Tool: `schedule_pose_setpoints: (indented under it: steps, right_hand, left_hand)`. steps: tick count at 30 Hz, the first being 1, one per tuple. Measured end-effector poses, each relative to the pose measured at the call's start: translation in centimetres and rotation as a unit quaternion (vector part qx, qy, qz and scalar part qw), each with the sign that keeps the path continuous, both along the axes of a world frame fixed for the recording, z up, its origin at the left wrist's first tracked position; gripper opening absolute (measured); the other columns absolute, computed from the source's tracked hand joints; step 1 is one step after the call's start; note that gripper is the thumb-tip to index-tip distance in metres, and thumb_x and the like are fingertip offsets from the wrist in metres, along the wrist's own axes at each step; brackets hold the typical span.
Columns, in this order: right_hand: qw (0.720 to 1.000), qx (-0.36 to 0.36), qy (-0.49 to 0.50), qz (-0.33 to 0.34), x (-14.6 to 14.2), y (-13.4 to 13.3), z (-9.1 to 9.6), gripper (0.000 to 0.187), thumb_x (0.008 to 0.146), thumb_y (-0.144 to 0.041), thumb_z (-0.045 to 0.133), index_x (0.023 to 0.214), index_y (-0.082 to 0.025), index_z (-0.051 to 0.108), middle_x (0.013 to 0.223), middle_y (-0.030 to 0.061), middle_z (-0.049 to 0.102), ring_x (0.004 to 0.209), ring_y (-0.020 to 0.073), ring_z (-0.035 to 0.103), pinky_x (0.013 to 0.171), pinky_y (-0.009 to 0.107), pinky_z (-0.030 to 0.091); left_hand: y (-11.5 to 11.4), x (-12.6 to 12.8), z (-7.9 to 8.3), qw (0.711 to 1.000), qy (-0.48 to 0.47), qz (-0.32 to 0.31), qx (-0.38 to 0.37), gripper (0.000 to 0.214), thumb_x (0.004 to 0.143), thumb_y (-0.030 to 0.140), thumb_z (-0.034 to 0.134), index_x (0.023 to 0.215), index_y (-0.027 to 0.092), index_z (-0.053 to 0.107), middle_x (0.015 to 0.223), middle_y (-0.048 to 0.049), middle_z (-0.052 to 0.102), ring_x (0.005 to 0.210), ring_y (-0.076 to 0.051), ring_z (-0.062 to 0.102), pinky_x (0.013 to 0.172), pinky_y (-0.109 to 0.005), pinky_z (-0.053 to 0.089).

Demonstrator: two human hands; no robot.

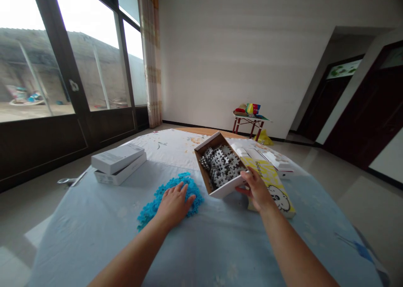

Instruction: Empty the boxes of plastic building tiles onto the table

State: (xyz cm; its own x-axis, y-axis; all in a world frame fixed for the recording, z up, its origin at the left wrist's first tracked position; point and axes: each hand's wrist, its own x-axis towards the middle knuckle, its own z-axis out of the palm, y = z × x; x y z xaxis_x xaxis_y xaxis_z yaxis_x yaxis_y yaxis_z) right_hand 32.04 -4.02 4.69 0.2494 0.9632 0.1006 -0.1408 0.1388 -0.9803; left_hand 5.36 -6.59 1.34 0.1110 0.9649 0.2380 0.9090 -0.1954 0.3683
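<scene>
My left hand (174, 204) lies with its fingers spread on a heap of blue interlocking plastic pieces (151, 211) on the table. My right hand (255, 188) grips the near right corner of an open cardboard box (225, 191), white outside and brown inside. Many grey interlocking pieces (221, 165) fill the box, which is tilted. Just right of it, partly behind my right hand, lies a yellow and white box lid (267, 177) with a cartoon dog drawing.
Two white boxes (118, 159) are stacked askew at the table's left, near a shiny metal object (66, 180) at the edge. White packaging (278, 161) sits behind the yellow lid. A cloth covers the round table (217, 245). A small side table (250, 119) stands by the far wall.
</scene>
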Motion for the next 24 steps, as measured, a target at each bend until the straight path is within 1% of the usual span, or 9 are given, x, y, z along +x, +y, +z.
schedule_pose_setpoints:
  steps: [3,6,8,11,13,16,19,21,24]
  right_hand:
    - [1.0,-0.011,0.006,-0.01,-0.2,-0.3,0.5,0.067,0.06,-0.042,0.073,0.12,-0.028,0.045,0.096,0.0002,0.054,0.082,0.0176,0.057,0.056,0.031,0.06]
    - [1.0,0.002,-0.005,-0.008,-0.5,-0.7,0.7,0.071,0.06,-0.041,0.073,0.123,-0.029,0.044,0.097,0.001,0.055,0.086,0.0193,0.058,0.056,0.03,0.059]
    - [1.0,0.014,-0.018,-0.003,-0.6,-1.0,0.8,0.074,0.06,-0.041,0.073,0.126,-0.029,0.043,0.1,0.0017,0.055,0.088,0.02,0.058,0.056,0.03,0.059]
    - [0.998,0.034,-0.049,0.003,-0.7,-1.2,0.9,0.081,0.059,-0.041,0.073,0.131,-0.028,0.039,0.104,0.0026,0.057,0.088,0.0205,0.059,0.06,0.032,0.059]
    - [0.995,0.056,-0.083,0.002,-0.7,-1.3,0.9,0.084,0.059,-0.04,0.073,0.134,-0.026,0.037,0.105,0.004,0.059,0.088,0.0216,0.06,0.066,0.035,0.058]
    - [0.984,0.099,-0.149,-0.01,-0.9,-1.5,1.1,0.087,0.059,-0.04,0.073,0.135,-0.022,0.036,0.115,0.0082,0.058,0.097,0.0241,0.058,0.078,0.039,0.055]
    - [0.972,0.116,-0.205,-0.006,-1.6,-1.9,1.4,0.09,0.059,-0.04,0.073,0.137,-0.021,0.033,0.129,0.0117,0.048,0.109,0.0271,0.053,0.081,0.038,0.054]
    - [0.964,0.124,-0.234,0.001,-2.3,-2.4,1.5,0.09,0.06,-0.041,0.072,0.138,-0.021,0.031,0.135,0.0129,0.041,0.115,0.0286,0.048,0.079,0.037,0.055]
    - [0.942,0.157,-0.296,0.005,-3.6,-3.2,1.6,0.087,0.062,-0.041,0.071,0.138,-0.023,0.032,0.138,0.0123,0.036,0.119,0.0293,0.044,0.079,0.036,0.055]
  left_hand:
    - [-0.6,2.7,-0.7,0.995,-0.029,-0.075,-0.058,0.054,0.086,0.048,0.036,0.132,0.021,0.044,0.14,-0.0133,0.04,0.131,-0.03,0.033,0.105,-0.051,0.023]
    - [-1.2,4.6,-0.5,0.986,-0.046,-0.121,-0.107,0.059,0.086,0.052,0.033,0.136,0.02,0.04,0.145,-0.0119,0.033,0.134,-0.026,0.026,0.109,-0.046,0.02]
    - [-1.3,4.6,-0.1,0.982,-0.051,-0.136,-0.121,0.062,0.086,0.054,0.031,0.134,0.017,0.042,0.145,-0.0125,0.033,0.133,-0.025,0.028,0.109,-0.04,0.023]
    - [-0.4,3.2,0.2,0.984,-0.038,-0.135,-0.109,0.055,0.087,0.048,0.029,0.128,0.017,0.049,0.136,-0.012,0.046,0.126,-0.025,0.04,0.105,-0.037,0.029]
    - [0.5,1.8,0.2,0.988,-0.021,-0.115,-0.097,0.049,0.086,0.041,0.033,0.121,0.017,0.056,0.13,-0.012,0.052,0.12,-0.025,0.046,0.103,-0.037,0.032]
    - [2.2,-0.6,0.5,0.995,-0.024,-0.069,-0.071,0.045,0.082,0.033,0.037,0.117,0.015,0.059,0.125,-0.0134,0.056,0.114,-0.026,0.051,0.099,-0.035,0.035]
    - [3.5,-3.1,1.5,0.995,-0.074,-0.017,-0.064,0.045,0.081,0.038,0.038,0.113,0.016,0.061,0.111,-0.0108,0.065,0.104,-0.025,0.058,0.088,-0.031,0.043]
    - [4.3,-4.9,2.1,0.991,-0.118,0.046,-0.047,0.044,0.079,0.043,0.039,0.106,0.018,0.064,0.099,-0.0078,0.069,0.094,-0.024,0.062,0.077,-0.028,0.046]
    - [5.3,-8.1,1.9,0.976,-0.168,0.136,-0.005,0.045,0.076,0.048,0.042,0.099,0.017,0.066,0.089,-0.0065,0.07,0.086,-0.023,0.063,0.071,-0.027,0.045]
